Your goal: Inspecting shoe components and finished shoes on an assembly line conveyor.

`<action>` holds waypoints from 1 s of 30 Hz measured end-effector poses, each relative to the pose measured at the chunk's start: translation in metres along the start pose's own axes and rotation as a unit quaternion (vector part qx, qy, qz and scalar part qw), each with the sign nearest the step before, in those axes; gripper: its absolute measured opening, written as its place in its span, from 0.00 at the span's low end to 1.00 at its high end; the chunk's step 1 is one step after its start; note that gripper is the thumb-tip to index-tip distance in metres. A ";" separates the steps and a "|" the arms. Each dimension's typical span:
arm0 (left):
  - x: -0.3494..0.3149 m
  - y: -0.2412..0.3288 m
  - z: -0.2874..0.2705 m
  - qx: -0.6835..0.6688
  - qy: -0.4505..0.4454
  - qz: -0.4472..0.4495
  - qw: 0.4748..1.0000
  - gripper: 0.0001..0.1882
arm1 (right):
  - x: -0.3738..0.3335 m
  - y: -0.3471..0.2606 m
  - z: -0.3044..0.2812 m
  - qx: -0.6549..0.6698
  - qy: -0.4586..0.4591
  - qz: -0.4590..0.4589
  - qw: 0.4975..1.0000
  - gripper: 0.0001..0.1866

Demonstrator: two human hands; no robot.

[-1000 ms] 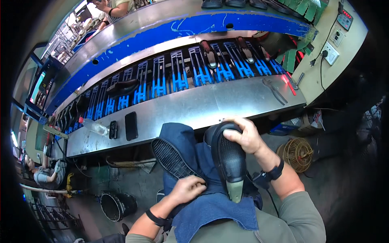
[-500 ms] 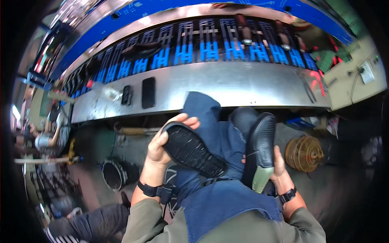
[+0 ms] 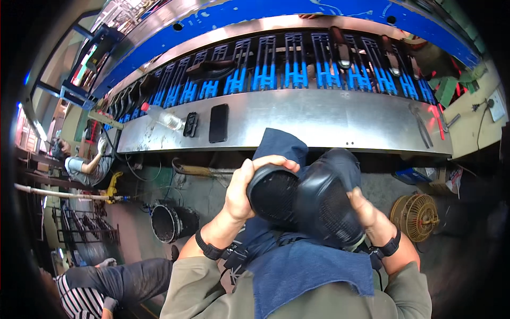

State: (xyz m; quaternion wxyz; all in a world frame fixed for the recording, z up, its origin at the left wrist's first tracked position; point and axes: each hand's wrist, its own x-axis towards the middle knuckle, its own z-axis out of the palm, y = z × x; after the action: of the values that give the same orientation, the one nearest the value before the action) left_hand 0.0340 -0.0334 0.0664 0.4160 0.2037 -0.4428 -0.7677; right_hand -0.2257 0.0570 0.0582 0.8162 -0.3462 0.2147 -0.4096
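Note:
My left hand is closed around the rim of a black shoe sole, with its ridged side facing up. Beside it on the right, my right hand grips a black shoe upper on a last. The upper has a textured patch and is slightly blurred. Over my lap the sole and the upper meet or overlap edge to edge; whether they press together I cannot tell. Only a sliver of the pale green last shows near my right wrist. Under both pieces lies a dark blue apron.
Ahead runs a metal bench bearing a phone, a plastic bottle, a small black object and pliers. Behind are blue racks with several shoes. A bucket, wicker basket and two people are nearby.
Sole and upper have come together over my lap; the sole moved right, and the upper tipped over to the left. The last is now mostly hidden. The whole view shifted slightly.

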 end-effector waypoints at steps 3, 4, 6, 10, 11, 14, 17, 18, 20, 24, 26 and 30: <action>0.011 0.005 0.028 0.112 -0.035 -0.012 0.993 0.32 | -0.017 0.030 -0.017 -0.139 -0.010 0.025 0.990 0.45; 0.010 0.007 0.033 0.134 -0.061 -0.015 0.989 0.32 | -0.020 0.043 -0.016 -0.173 0.017 -0.016 0.985 0.42; 0.005 0.007 0.047 0.171 -0.066 -0.024 0.983 0.31 | -0.030 0.052 -0.015 -0.217 0.028 -0.043 0.975 0.41; 0.001 0.010 0.060 0.190 -0.065 -0.033 0.979 0.31 | -0.038 0.052 -0.012 -0.198 0.048 -0.045 0.978 0.41; 0.001 0.010 0.062 0.212 -0.071 -0.018 0.974 0.31 | -0.037 0.057 -0.016 -0.195 0.052 -0.043 0.978 0.41; -0.001 0.010 0.068 0.210 -0.063 -0.031 0.975 0.31 | -0.036 0.052 -0.018 -0.215 0.045 -0.027 0.975 0.48; -0.003 0.008 0.067 0.220 -0.069 -0.008 0.973 0.30 | -0.035 0.046 -0.015 -0.234 0.036 -0.011 0.972 0.54; -0.004 0.008 0.068 0.220 -0.069 -0.008 0.973 0.30 | -0.035 0.045 -0.015 -0.233 0.038 -0.011 0.972 0.54; -0.004 0.008 0.070 0.226 -0.062 -0.013 0.972 0.30 | -0.034 0.044 -0.014 -0.234 0.040 -0.012 0.971 0.53; -0.004 0.009 0.069 0.230 -0.065 -0.015 0.971 0.30 | -0.033 0.042 -0.010 -0.224 0.048 -0.011 0.973 0.51; -0.004 0.008 0.068 0.236 -0.070 -0.006 0.969 0.30 | -0.033 0.045 -0.013 -0.227 0.048 -0.016 0.973 0.50; -0.005 0.008 0.069 0.228 -0.065 -0.009 0.971 0.29 | -0.033 0.050 -0.017 -0.226 0.051 -0.014 0.973 0.49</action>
State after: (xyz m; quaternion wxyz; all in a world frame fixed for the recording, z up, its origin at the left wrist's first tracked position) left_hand -0.0069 0.0038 0.1091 0.3218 0.2468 -0.6303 -0.6620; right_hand -0.2296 0.0989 0.0123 0.6990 -0.5035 0.3380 -0.3789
